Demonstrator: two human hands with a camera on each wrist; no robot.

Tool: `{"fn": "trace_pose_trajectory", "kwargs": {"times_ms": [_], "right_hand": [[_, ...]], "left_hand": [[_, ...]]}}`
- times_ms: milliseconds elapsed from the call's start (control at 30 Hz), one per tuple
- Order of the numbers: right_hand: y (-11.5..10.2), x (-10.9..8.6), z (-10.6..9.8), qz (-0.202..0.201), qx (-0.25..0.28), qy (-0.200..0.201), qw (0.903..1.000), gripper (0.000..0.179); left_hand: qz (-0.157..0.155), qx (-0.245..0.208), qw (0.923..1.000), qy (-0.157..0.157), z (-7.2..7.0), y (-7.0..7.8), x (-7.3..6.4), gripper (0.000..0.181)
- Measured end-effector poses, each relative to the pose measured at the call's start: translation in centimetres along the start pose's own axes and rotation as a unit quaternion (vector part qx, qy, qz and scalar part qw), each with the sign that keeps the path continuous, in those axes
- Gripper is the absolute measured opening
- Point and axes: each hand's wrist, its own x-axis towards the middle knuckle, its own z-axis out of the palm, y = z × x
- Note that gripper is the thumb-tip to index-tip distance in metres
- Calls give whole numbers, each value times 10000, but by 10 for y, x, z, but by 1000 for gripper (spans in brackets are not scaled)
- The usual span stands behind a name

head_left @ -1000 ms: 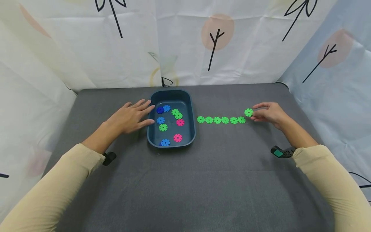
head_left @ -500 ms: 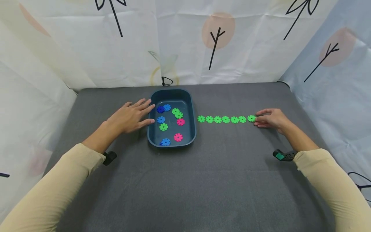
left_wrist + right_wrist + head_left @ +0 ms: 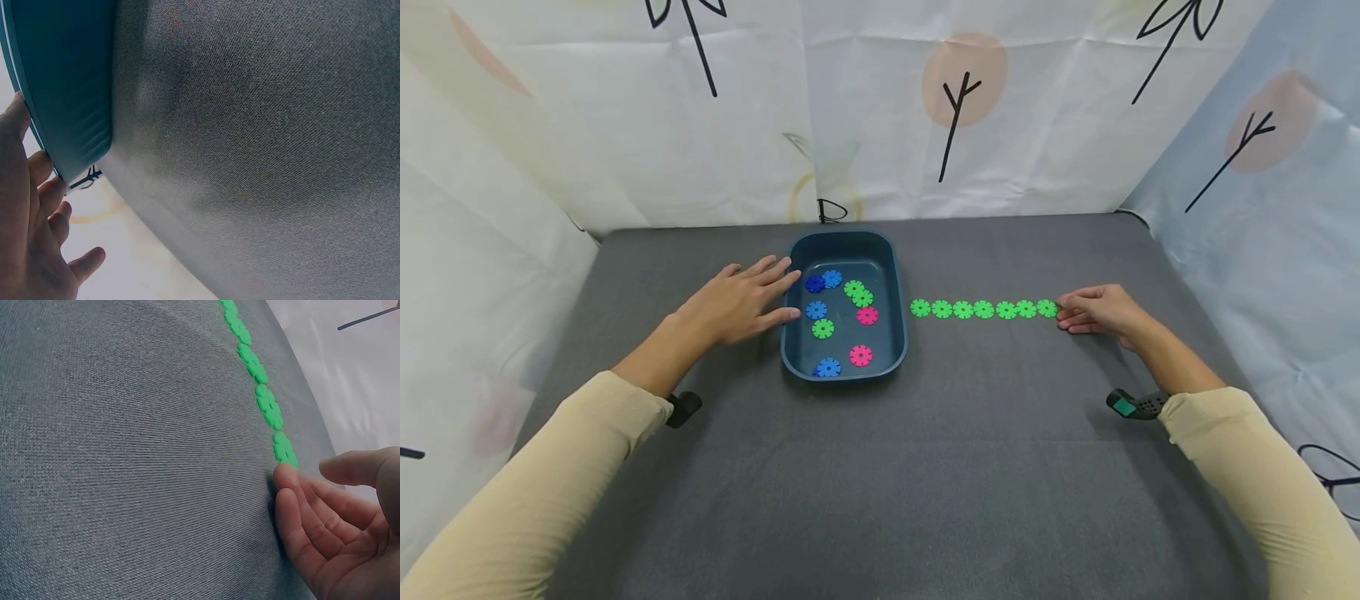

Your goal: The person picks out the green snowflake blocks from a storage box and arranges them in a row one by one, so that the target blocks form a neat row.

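Note:
In the head view a row of several green notched plastic discs (image 3: pixel 983 309) runs across the grey table. Fingertips of my right hand (image 3: pixel 1097 310) touch the end disc (image 3: pixel 1047 308), which lies flat in line with the others. The right wrist view shows the thumb (image 3: pixel 350 469) apart from the fingers and the end disc (image 3: pixel 285 449) partly covered by a fingertip. My left hand (image 3: pixel 737 304) rests with spread fingers on the left rim of a dark blue tray (image 3: pixel 897 333). Its fingertips also meet the tray's rim (image 3: pixel 37 119) in the left wrist view.
Inside the tray lie several loose discs, among them a pink disc (image 3: pixel 861 356), a green disc (image 3: pixel 823 328) and a blue disc (image 3: pixel 828 367). Printed white cloth (image 3: pixel 880 108) hangs behind the grey table (image 3: pixel 880 483) and along both sides.
My right hand has lowered a green disc to the row's right end and slid it slightly left against its neighbour. The thumb now stands off it. My left hand stays on the tray.

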Motion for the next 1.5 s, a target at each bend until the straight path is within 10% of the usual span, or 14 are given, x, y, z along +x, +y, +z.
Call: {"fn": "trace_pose_trajectory", "kwargs": {"times_ms": [500, 767, 1500], "right_hand": [[-12, 0, 2, 6, -243, 74, 9997, 49], [-54, 7, 19, -277, -580, 327, 9974, 50], [-172, 24, 152, -713, 805, -1790, 9780, 41]], "left_hand": [[1, -21, 10000, 12, 1, 0, 0, 73], [52, 13, 10000, 47, 2, -2, -1, 72], [81, 18, 9999, 97, 2, -3, -1, 72]]}}
